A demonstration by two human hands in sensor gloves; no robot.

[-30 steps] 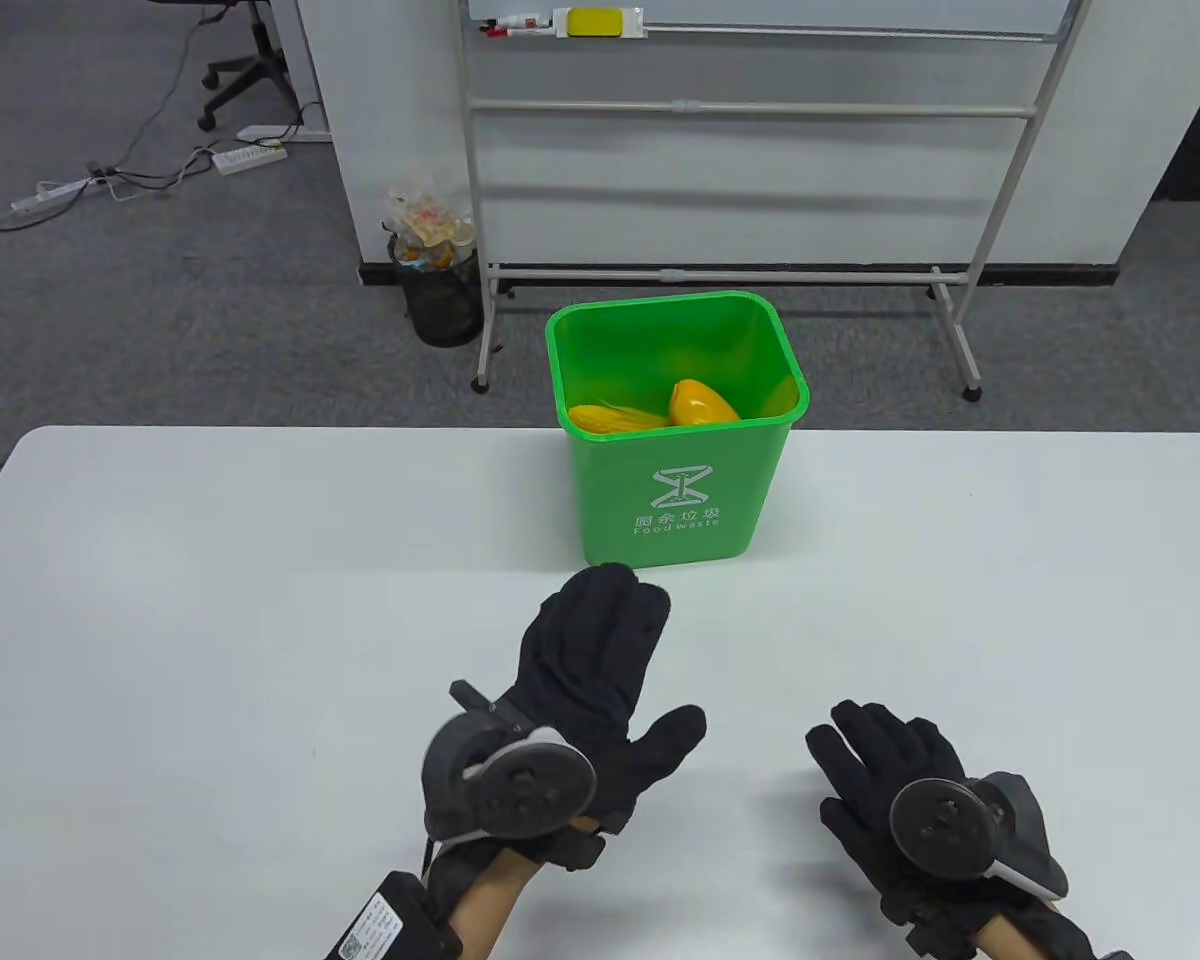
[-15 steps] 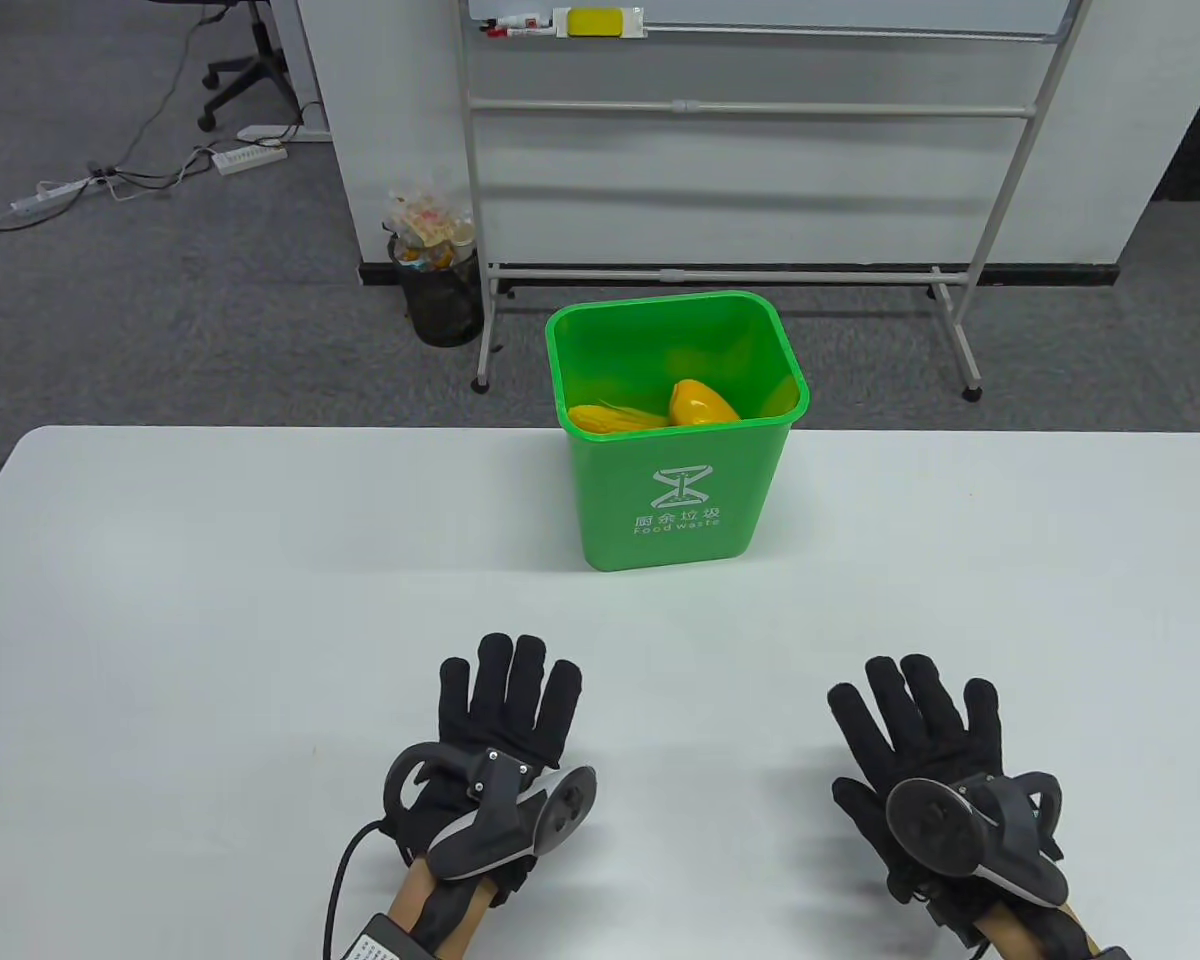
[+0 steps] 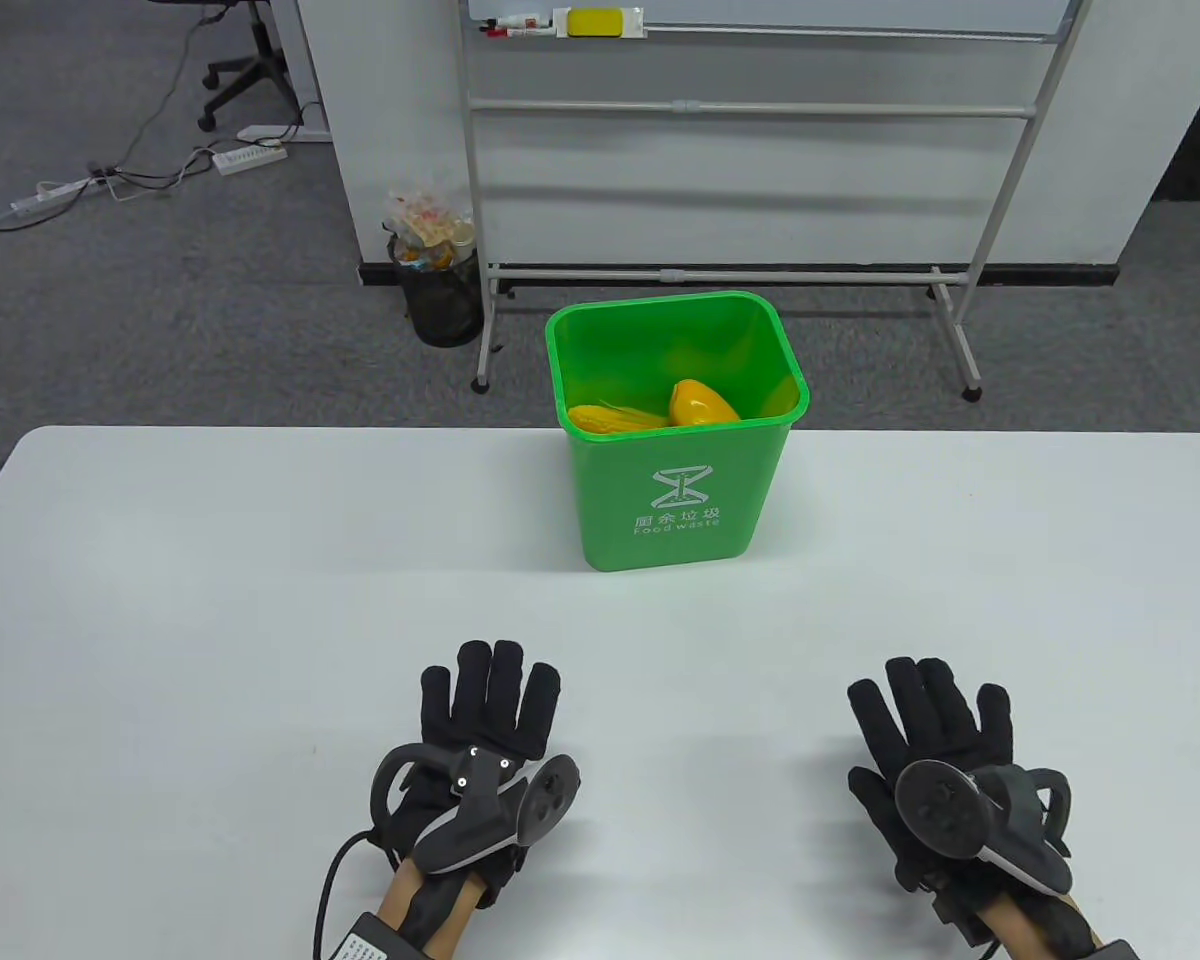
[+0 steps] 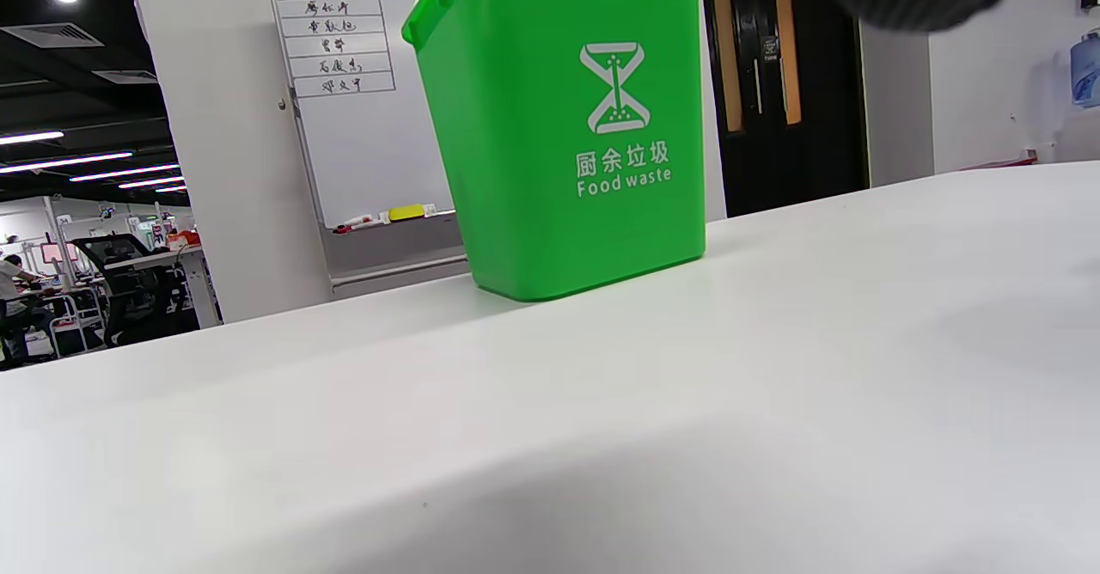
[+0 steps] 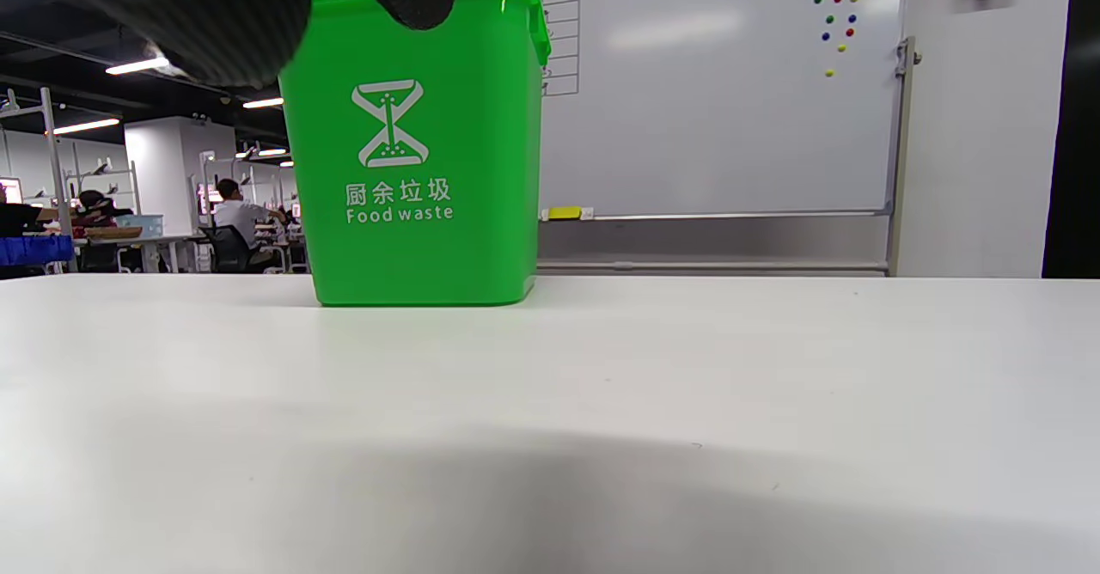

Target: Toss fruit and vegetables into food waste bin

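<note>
Now both hands flat, palms down on bench, fingers spread, holding nothing: left hand (image 3: 485, 745); right hand (image 3: 945, 760); corn cob (image 3: 610, 418) and yellow fruit (image 3: 702, 403) lie inside food waste bin (image 3: 675, 470); no produce visible on bench (image 3: 210, 600); judge tossing done; best keep hands clear of bin.

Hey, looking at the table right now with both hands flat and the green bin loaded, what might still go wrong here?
1. The food waste bin stands at the table's far edge; a nudge away from the person might tip it off.
2. The cable trailing from the left hand loops over the near edge and may snag.
3. The corn and yellow fruit seem settled; the right hand holds nothing, so little else looks risky.
</note>
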